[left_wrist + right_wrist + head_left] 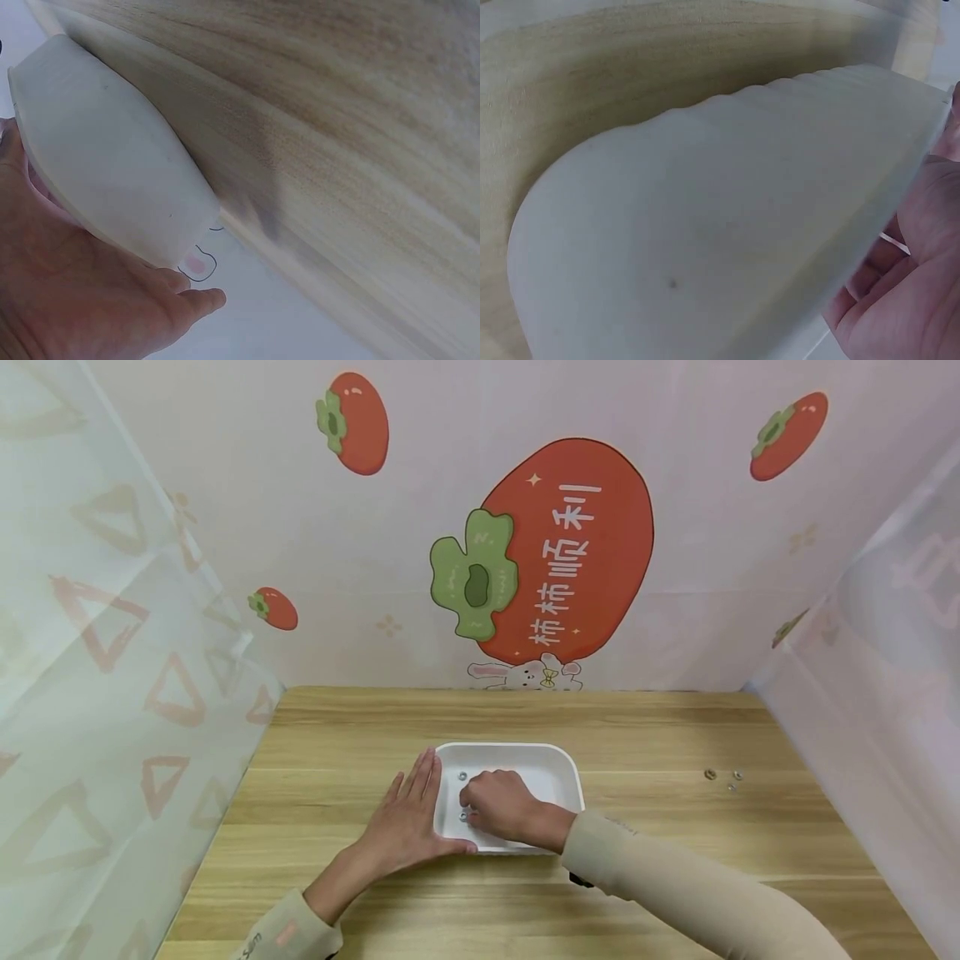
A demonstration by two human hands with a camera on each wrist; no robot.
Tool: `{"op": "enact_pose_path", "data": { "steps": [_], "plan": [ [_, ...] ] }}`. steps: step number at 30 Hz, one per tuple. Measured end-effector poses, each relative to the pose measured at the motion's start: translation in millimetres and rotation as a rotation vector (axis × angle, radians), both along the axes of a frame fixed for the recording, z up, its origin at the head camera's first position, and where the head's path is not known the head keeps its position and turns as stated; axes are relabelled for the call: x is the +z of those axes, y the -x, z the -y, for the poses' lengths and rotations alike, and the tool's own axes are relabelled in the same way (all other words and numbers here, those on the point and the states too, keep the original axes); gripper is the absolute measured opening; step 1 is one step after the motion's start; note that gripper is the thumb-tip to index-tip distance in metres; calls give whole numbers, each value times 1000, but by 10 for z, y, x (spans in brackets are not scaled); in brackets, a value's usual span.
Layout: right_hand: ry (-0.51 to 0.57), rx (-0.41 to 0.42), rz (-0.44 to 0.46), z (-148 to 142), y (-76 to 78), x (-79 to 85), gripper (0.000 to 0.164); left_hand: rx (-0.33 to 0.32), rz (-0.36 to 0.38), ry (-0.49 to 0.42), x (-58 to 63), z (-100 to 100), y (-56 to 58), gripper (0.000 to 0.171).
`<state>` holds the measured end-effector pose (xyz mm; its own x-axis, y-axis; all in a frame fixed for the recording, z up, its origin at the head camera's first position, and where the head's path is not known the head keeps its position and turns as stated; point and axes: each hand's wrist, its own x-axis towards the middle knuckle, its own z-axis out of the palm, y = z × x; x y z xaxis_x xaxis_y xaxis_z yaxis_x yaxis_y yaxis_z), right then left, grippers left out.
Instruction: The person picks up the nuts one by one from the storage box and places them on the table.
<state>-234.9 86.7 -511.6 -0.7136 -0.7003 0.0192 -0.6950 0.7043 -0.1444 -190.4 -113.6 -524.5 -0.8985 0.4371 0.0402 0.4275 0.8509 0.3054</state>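
A white tray (551,787) with rounded corners sits on the table; in the left wrist view the tray's outer wall (112,142) fills much of the left side. My left hand (401,827) rests along its left side, fingers straight and thumb stretched along the front rim. Inside the tray is my right hand (504,806), fingers curled down toward its floor. One small silver nut (462,776) lies behind those fingers, and another silver nut (463,817) is right at the fingertips. The right wrist view has the fingers partly hidden by the tray wall (705,210); I cannot tell what they hold.
Farther right on the wooden table (645,893) lie a brass-coloured nut (710,774), a silver nut (738,775) and a smaller silver piece (732,787). A printed backdrop (405,552) stands behind the table, with pale cloth sides left and right.
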Motion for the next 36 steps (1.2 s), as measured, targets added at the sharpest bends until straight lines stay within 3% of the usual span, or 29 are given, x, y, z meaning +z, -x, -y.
{"op": "enact_pose_path", "data": {
  "steps": [13, 21, 30, 36],
  "plan": [
    [23, -28, -17, 45, -21, -76, 17, 8, 46, 13, 4, -9, 15, 139],
    [7, -24, -27, 74, -39, -100, 9, 4, 53, 3, 14, -6, 11, 139],
    [-5, -29, -35, 65, -30, -104, 25, -2, 49, 16, 14, -8, 19, 138],
    [61, -41, -43, 0, -9, -80, 29, 0, 47, -4, 12, -9, 17, 138]
  ]
}}
